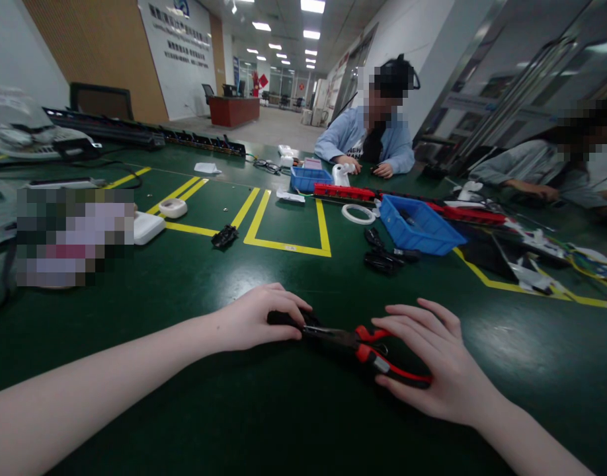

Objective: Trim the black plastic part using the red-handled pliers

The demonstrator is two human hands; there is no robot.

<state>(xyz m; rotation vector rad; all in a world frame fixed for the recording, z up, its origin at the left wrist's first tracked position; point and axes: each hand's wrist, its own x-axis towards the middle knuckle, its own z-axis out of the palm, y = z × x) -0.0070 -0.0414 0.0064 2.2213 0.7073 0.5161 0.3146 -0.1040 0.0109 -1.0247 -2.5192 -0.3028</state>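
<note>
1 pr pliers (367, 354) in R hand (440, 360); co-worker's shirt (354, 151) reads "NEW".

Worktop (303, 423): dark green, yellow tape lines (264, 244). Pliers (359, 340), lower centre: red-and-black handles (405, 374). Bin (427, 239), right of centre: blue.

Yellow tape (311, 251) marks the surface (159, 281); a white box (149, 229) lies left; a person (365, 135) is opposite; a red desk (234, 111) stands beyond.

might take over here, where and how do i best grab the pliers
Probably by the red handles, coming from the right: they splay open toward the right hand, while the narrow jaws point left at the dark piece in the left hand.
</note>
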